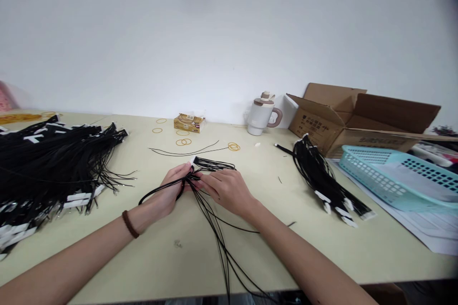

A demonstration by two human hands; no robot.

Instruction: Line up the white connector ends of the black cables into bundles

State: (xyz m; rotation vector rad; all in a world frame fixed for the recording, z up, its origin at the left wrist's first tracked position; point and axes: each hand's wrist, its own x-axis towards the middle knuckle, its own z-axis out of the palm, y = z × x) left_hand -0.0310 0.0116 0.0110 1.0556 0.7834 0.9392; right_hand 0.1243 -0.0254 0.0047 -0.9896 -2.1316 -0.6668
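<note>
A bundle of thin black cables (pixel 211 164) is gathered between my two hands above the middle of the table. My left hand (pixel 171 189) is closed around the bundle's left side, close to a white connector (pixel 192 160) at its top. Bent over the bundle from the right, my right hand (pixel 225 191) has its fingers pinched on the cables where they cross. Loose cable ends (pixel 222 243) trail down over the table's front edge. The fingertips are partly hidden behind the cables.
A large pile of black cables (pixel 46 162) lies left, a smaller cable bunch (pixel 318 171) right. Behind are rubber bands (pixel 183 142), a small yellow box (pixel 189 123) and a mug (pixel 259 116). A cardboard box (pixel 322 128) and a turquoise basket (pixel 379 183) stand right.
</note>
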